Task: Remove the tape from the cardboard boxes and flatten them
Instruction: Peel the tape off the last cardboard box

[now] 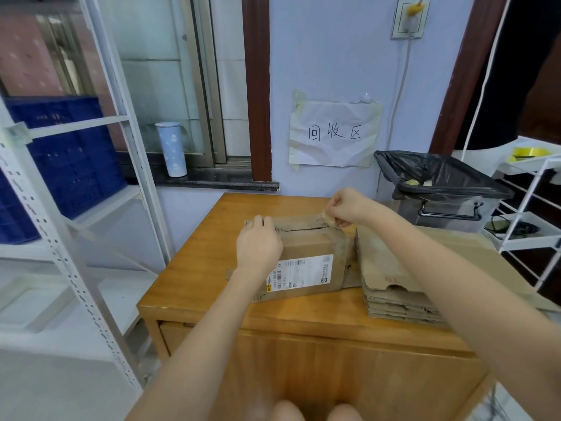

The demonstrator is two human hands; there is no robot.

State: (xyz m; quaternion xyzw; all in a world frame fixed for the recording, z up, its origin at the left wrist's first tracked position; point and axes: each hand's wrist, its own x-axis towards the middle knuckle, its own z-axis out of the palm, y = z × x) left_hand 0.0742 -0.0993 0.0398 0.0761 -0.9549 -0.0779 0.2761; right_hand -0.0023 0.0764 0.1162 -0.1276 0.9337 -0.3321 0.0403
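A brown cardboard box with a white shipping label lies on the wooden table. My left hand rests flat on the box's left end, fingers over its far edge. At the box's far right corner my right hand pinches a crumpled end of clear tape; the strip of tape still lies along the far top edge. A stack of flattened cardboard sits to the right of the box.
A bin with a black liner stands behind the table at right, scraps inside. White wire rack at far right, white metal shelving with blue crates at left. A paper sign hangs on the wall.
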